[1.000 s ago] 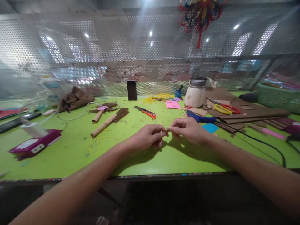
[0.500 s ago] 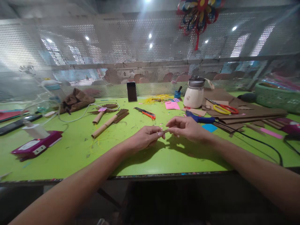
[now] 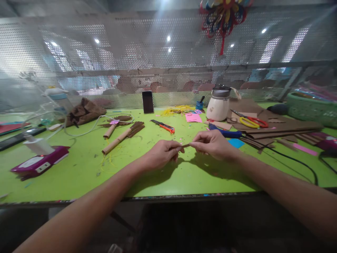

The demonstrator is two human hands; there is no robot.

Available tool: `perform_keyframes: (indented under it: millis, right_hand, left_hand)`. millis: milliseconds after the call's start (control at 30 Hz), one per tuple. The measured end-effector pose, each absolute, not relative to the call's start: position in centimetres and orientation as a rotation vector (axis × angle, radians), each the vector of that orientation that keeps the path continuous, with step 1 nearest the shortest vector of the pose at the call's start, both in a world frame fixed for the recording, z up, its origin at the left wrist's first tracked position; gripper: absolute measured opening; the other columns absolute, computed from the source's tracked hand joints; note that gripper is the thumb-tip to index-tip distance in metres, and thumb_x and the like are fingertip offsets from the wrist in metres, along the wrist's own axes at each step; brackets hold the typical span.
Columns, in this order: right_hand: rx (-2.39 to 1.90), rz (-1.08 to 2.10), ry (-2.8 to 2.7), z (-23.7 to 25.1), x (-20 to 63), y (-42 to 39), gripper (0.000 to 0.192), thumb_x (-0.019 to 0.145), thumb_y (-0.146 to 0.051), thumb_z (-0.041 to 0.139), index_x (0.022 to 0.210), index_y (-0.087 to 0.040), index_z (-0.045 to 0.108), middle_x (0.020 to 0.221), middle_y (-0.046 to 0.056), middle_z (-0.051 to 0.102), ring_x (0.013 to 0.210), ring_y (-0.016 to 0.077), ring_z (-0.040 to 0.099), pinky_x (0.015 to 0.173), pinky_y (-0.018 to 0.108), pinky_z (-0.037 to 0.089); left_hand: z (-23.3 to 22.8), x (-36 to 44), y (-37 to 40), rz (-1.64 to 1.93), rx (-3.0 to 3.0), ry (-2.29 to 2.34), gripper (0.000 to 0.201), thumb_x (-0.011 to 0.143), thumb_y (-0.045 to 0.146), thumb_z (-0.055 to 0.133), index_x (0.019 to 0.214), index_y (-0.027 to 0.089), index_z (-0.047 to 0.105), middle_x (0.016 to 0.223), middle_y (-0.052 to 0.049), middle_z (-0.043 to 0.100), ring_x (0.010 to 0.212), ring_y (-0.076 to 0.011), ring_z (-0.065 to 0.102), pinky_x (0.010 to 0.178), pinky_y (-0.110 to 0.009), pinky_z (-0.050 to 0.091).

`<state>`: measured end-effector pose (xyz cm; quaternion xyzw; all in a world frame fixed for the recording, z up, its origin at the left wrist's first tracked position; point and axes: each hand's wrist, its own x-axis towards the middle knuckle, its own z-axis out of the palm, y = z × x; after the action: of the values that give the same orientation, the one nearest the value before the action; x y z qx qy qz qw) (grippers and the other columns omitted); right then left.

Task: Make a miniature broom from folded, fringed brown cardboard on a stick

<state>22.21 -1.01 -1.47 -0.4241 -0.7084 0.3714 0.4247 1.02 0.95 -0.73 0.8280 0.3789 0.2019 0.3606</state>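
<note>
Brown strip [image 3: 186,145]: as the centre-frame gap is being widened, more is being exposed, seemingly being worked lengthwise.
Left hand [image 3: 164,153], right hand [image 3: 212,144]: strip is being pinched.

One pair of hands, seen from where I stand: left hand [image 3: 163,154], bare; right hand [image 3: 216,146], bare; fingers [image 3: 172,143] slender on both. One pair of wrists [image 3: 141,166], narrow, uncovered. One pair of arms: left arm [image 3: 92,202], right arm [image 3: 279,188], each bare along all the length visible to me, smooth in outline, widening steadily from the wrist. Clothing lower down: too dark for me to tell.
</note>
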Motion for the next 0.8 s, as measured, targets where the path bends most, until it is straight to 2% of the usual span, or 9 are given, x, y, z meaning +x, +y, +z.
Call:
perform_keyframes:
  millis: [200, 333, 500, 667, 800]
  right_hand:
    - [-1.046, 0.912, -1.741, -1.9, 23.2, -0.3, 0.03, 0.068, -0.043, 0.074, 0.069, -0.015, 0.064, 0.052, 0.0, 0.058, 0.045, 0.0081, 0.044, 0.043, 0.022, 0.035]
    - [-1.052, 0.97, -1.77, -1.8, 23.3, -0.2, 0.029, 0.069, -0.042, 0.074, 0.071, -0.015, 0.065, 0.055, 0.001, 0.06, 0.047, 0.0093, 0.048, 0.046, 0.024, 0.038]
    - [-1.118, 1.008, -1.79, -1.6, 22.4, -0.8, 0.029, 0.069, -0.042, 0.072, 0.073, -0.013, 0.069, 0.054, 0.001, 0.06, 0.048, 0.0096, 0.049, 0.047, 0.023, 0.039]
    - [-1.097, 0.868, -1.873, -1.7, 22.2, -1.2, 0.026, 0.072, -0.039, 0.07, 0.072, -0.013, 0.072, 0.055, 0.002, 0.061, 0.05, 0.0097, 0.049, 0.046, 0.022, 0.037]
    - [-1.031, 0.718, -1.938, -1.8, 22.1, -1.3, 0.022, 0.076, -0.034, 0.067, 0.074, -0.013, 0.074, 0.055, 0.002, 0.063, 0.05, 0.0104, 0.051, 0.046, 0.022, 0.036]
  left_hand:
    - [-0.4, 0.2, 1.6, 0.521, 2.045, 1.047, 0.029, 0.083, 0.035, 0.054, 0.089, 0.012, 0.072, 0.061, -0.002, 0.064, 0.046, -0.0078, 0.038, 0.046, -0.02, 0.028]
    - [-0.6, 0.1, 1.6, 0.52, 1.977, 1.032, 0.026, 0.081, 0.035, 0.058, 0.08, 0.012, 0.071, 0.059, -0.002, 0.064, 0.043, -0.0068, 0.039, 0.044, -0.019, 0.029]
    - [-0.9, 0.8, 1.1, 0.523, 2.033, 0.946, 0.028, 0.083, 0.036, 0.055, 0.076, 0.011, 0.068, 0.064, -0.005, 0.066, 0.054, -0.0106, 0.053, 0.053, -0.021, 0.039]
    - [-0.6, 1.0, 1.0, 0.421, 2.159, 0.983, 0.042, 0.085, 0.046, 0.051, 0.072, 0.012, 0.071, 0.064, -0.005, 0.066, 0.06, -0.013, 0.056, 0.057, -0.022, 0.041]
    - [-0.6, 1.0, 1.5, 0.552, 2.252, 0.888, 0.034, 0.084, 0.042, 0.055, 0.078, 0.013, 0.072, 0.083, -0.007, 0.069, 0.075, -0.0147, 0.06, 0.07, -0.024, 0.044]
